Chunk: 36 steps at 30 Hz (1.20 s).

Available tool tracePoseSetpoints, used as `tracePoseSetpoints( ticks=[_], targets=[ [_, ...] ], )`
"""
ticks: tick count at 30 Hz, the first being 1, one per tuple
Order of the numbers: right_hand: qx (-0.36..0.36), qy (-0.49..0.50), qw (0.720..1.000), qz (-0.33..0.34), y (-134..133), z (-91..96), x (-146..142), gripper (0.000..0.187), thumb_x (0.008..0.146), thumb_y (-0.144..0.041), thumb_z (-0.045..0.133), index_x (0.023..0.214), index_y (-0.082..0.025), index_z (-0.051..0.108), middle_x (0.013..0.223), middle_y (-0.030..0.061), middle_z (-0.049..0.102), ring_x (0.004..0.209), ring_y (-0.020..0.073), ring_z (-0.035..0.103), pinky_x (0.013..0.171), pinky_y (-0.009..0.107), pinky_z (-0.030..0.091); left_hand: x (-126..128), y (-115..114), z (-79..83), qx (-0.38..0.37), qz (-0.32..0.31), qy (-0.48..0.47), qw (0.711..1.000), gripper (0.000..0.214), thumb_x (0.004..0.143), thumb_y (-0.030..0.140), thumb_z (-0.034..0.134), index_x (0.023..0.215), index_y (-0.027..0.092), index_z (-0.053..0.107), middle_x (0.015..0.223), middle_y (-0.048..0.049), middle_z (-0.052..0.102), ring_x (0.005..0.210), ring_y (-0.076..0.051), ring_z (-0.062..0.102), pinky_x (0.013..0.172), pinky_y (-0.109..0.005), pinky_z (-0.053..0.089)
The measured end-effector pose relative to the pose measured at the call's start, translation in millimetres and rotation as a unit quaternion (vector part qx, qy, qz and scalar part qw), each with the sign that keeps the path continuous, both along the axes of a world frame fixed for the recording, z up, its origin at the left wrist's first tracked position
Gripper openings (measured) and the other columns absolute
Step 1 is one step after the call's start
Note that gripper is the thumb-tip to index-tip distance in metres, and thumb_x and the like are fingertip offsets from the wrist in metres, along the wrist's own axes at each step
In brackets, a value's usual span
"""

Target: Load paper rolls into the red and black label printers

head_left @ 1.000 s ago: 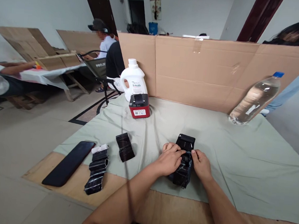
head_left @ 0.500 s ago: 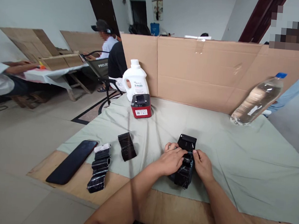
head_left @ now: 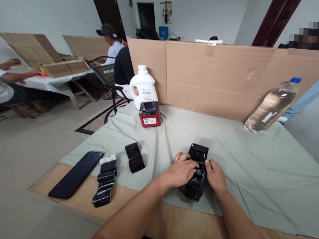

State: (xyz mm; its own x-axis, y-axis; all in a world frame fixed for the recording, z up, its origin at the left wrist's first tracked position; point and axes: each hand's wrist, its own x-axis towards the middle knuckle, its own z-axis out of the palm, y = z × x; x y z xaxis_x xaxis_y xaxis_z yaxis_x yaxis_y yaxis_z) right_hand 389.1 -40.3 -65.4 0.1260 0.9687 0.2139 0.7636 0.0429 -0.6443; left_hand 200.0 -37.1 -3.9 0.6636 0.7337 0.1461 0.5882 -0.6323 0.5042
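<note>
A small black printer (head_left: 197, 166) with its lid up sits on the grey-green cloth (head_left: 255, 172) near the table's front edge. My left hand (head_left: 181, 170) curls over its left side, fingers pressed onto the open top. My right hand (head_left: 213, 175) grips its right side, thumb and fingers closed against the casing. Shiny black wrapped material shows in the printer's open bay. What lies under my fingers is hidden.
Left of the printer lie a black roll (head_left: 135, 157), a strip of black rolls (head_left: 105, 181) and a dark phone (head_left: 76, 173). A red printer (head_left: 149, 114), a white jug (head_left: 143, 86) and a water bottle (head_left: 271, 106) stand before a cardboard wall (head_left: 221, 76). People sit at tables on the left.
My hands have stayed on the black printer, with only small finger shifts. The view has drifted slightly. A person at the far left has raised a hand.
</note>
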Motion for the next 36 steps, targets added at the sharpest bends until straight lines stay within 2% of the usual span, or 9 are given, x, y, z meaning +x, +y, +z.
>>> tracePoseSetpoints(
  ticks=[7,13,16,20,22,27,31,33,36],
  targets=[
    [0.0,-0.003,1.0,0.002,0.5,-0.1,0.4,0.053,0.092,-0.062,0.02,0.063,-0.024,0.043,0.065,0.0042,0.058,0.067,0.0198,0.051,0.062,0.029,0.034,-1.4,2.3,-1.4,-0.01,-0.008,-0.004,1.0,0.032,0.089,0.028,0.047,0.117,0.021,0.062,0.104,-0.0088,0.06,0.111,-0.027,0.041,0.103,-0.049,0.024],
    [-0.011,-0.008,1.0,-0.001,0.7,0.9,0.9,0.053,0.092,-0.062,0.02,0.062,-0.023,0.042,0.065,0.0044,0.058,0.068,0.0194,0.052,0.061,0.028,0.034,-4.1,5.1,-7.7,-0.085,-0.027,-0.101,0.991,0.035,0.073,0.02,0.067,0.107,0.024,0.061,0.109,-0.0047,0.061,0.119,-0.026,0.041,0.105,-0.044,0.027],
    [-0.015,-0.013,1.0,-0.004,0.6,2.0,0.6,0.054,0.092,-0.062,0.018,0.062,-0.023,0.043,0.066,0.0053,0.06,0.068,0.0196,0.052,0.061,0.028,0.034,-6.6,7.2,-12.6,-0.134,-0.01,-0.212,0.968,0.037,0.063,0.017,0.075,0.098,0.02,0.062,0.109,-0.0058,0.061,0.114,-0.024,0.048,0.105,-0.041,0.029],
    [-0.015,-0.017,1.0,0.003,-0.3,4.1,1.2,0.055,0.092,-0.061,0.017,0.063,-0.023,0.045,0.068,0.0063,0.061,0.068,0.0198,0.053,0.061,0.028,0.034,-8.2,6.2,-15.0,-0.262,0.013,-0.366,0.893,0.039,0.063,0.025,0.077,0.097,0.017,0.06,0.099,-0.006,0.061,0.093,-0.019,0.058,0.087,-0.032,0.043],
    [-0.016,-0.018,1.0,0.006,-0.8,4.5,2.3,0.055,0.092,-0.061,0.017,0.065,-0.023,0.047,0.07,0.0067,0.062,0.069,0.0201,0.054,0.061,0.028,0.035,-6.0,0.9,-11.3,-0.291,0.034,-0.411,0.863,0.038,0.065,0.025,0.075,0.098,0.016,0.058,0.093,-0.0043,0.061,0.085,-0.015,0.058,0.08,-0.028,0.044],
    [-0.019,-0.01,1.0,0.02,-0.9,3.5,5.1,0.054,0.091,-0.061,0.02,0.068,-0.023,0.051,0.071,0.0068,0.062,0.07,0.0207,0.054,0.062,0.029,0.036,-4.1,-21.8,11.2,-0.245,0.082,-0.399,0.88,0.04,0.061,0.008,0.066,0.098,0.018,0.057,0.094,-0.0019,0.06,0.081,-0.012,0.056,0.074,-0.023,0.045],
    [-0.01,-0.009,1.0,0.021,-1.1,4.1,4.8,0.052,0.09,-0.06,0.021,0.064,-0.023,0.048,0.067,0.0059,0.06,0.069,0.0204,0.054,0.06,0.029,0.034,-43.7,-25.0,26.6,-0.297,0.093,-0.355,0.882,0.036,0.062,0.011,0.066,0.096,0.019,0.058,0.086,-0.0007,0.062,0.072,-0.012,0.056,0.066,-0.023,0.046],
    [-0.011,-0.009,1.0,0.021,-1.3,4.8,4.4,0.051,0.089,-0.059,0.022,0.064,-0.023,0.047,0.067,0.0057,0.06,0.069,0.0204,0.054,0.06,0.028,0.034,-80.7,-17.0,28.1,-0.298,0.138,-0.323,0.888,0.032,0.063,0.019,0.07,0.094,0.018,0.061,0.086,-0.0018,0.065,0.076,-0.015,0.06,0.071,-0.027,0.048],
    [-0.024,-0.011,1.0,0.016,-1.1,5.3,4.4,0.047,0.089,-0.057,0.025,0.065,-0.023,0.048,0.066,0.0056,0.059,0.069,0.0206,0.054,0.06,0.028,0.033,-142.6,1.5,22.0,-0.241,0.218,-0.242,0.914,0.035,0.064,0.028,0.07,0.096,0.015,0.064,0.094,-0.0055,0.068,0.088,-0.021,0.063,0.083,-0.033,0.049]
  ],
)
